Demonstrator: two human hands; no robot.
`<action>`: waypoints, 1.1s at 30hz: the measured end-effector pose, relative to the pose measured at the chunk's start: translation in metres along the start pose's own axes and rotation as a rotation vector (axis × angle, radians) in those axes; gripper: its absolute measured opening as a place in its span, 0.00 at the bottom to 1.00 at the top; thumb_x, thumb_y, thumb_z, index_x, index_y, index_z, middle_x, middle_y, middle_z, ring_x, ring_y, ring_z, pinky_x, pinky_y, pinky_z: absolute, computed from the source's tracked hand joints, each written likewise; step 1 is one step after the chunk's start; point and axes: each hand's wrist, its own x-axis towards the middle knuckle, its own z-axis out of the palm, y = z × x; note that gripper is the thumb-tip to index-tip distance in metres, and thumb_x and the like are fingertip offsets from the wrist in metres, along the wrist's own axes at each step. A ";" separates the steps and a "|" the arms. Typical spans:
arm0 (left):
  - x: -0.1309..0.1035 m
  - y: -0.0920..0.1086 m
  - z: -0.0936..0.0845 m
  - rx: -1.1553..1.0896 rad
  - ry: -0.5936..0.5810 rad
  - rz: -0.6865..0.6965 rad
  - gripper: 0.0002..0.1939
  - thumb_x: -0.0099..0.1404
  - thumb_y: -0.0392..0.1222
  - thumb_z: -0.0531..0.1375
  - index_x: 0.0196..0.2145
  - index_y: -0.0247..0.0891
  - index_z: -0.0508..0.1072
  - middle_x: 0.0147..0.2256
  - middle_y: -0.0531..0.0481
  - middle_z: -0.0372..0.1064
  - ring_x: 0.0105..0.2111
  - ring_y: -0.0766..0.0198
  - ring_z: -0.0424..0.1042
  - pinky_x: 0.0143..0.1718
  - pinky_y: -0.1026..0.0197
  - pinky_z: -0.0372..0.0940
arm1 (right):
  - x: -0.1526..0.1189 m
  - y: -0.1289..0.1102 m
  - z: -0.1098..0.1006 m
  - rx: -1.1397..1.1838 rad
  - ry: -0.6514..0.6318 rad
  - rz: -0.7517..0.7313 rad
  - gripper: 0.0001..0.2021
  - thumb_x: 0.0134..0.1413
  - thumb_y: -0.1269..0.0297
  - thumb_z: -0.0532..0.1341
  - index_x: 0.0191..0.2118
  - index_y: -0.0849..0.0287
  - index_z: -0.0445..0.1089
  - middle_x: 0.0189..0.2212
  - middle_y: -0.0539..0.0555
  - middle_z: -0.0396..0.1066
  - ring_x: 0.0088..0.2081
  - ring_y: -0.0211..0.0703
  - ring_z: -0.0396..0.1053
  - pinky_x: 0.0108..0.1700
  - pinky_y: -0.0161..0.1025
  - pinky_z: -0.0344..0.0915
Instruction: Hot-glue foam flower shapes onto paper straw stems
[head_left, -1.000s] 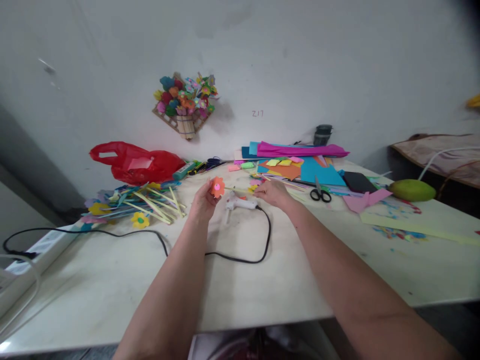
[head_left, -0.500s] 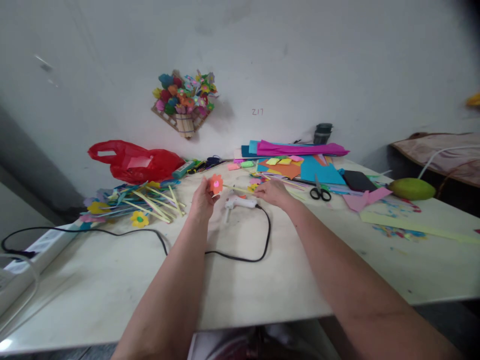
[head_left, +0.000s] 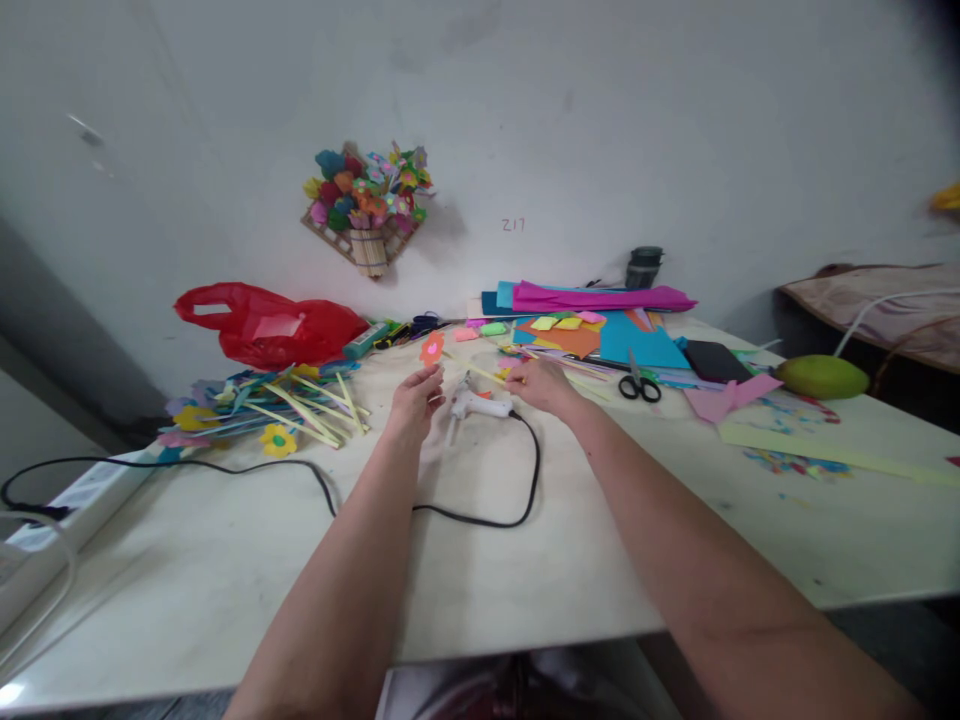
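An orange paper flower with a pink centre stands upright above the fingertips of my left hand, which pinches it from below. My right hand is closed on a thin pale yellow strip that points left towards the flower; a gap lies between the strip's end and the flower. Between my hands a white glue gun rests on the table, its black cord running off its right end. A small yellow flower lies by my right fingertips, partly hidden.
Left lie a red plastic bag, a pile of strips, a yellow flower and a white power strip. Right are scissors, coloured sheets, a black phone and a green fruit. A black cord crosses the table.
The orange flower has been raised slightly and now sits above my left fingertips instead of beside them. My left hand has turned and lowered a little. My right hand has barely moved.
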 end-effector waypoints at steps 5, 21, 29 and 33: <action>0.003 -0.003 0.003 0.116 0.007 0.116 0.19 0.36 0.42 0.70 0.30 0.37 0.74 0.28 0.53 0.68 0.28 0.69 0.65 0.29 0.65 0.58 | 0.002 0.001 0.001 0.018 0.011 -0.057 0.10 0.52 0.62 0.57 0.33 0.55 0.76 0.37 0.52 0.74 0.38 0.41 0.68 0.33 0.34 0.56; 0.004 -0.002 0.010 0.002 0.040 0.362 0.20 0.39 0.41 0.70 0.32 0.38 0.72 0.34 0.47 0.72 0.36 0.63 0.70 0.37 0.61 0.61 | -0.001 -0.003 -0.005 0.078 -0.091 -0.099 0.09 0.49 0.61 0.60 0.33 0.55 0.77 0.30 0.51 0.74 0.33 0.38 0.68 0.29 0.32 0.52; 0.004 -0.001 0.011 0.039 0.001 0.371 0.22 0.41 0.43 0.69 0.35 0.38 0.72 0.33 0.48 0.71 0.36 0.62 0.70 0.30 0.66 0.57 | 0.000 -0.003 -0.006 0.099 -0.078 -0.072 0.09 0.48 0.60 0.60 0.32 0.56 0.77 0.30 0.51 0.74 0.33 0.38 0.67 0.28 0.32 0.52; 0.001 0.000 0.011 0.084 -0.073 0.344 0.22 0.41 0.44 0.68 0.37 0.40 0.71 0.33 0.50 0.70 0.34 0.66 0.68 0.30 0.66 0.57 | 0.000 -0.004 -0.006 0.188 -0.054 -0.068 0.08 0.48 0.62 0.61 0.31 0.56 0.77 0.28 0.50 0.73 0.31 0.36 0.66 0.28 0.31 0.52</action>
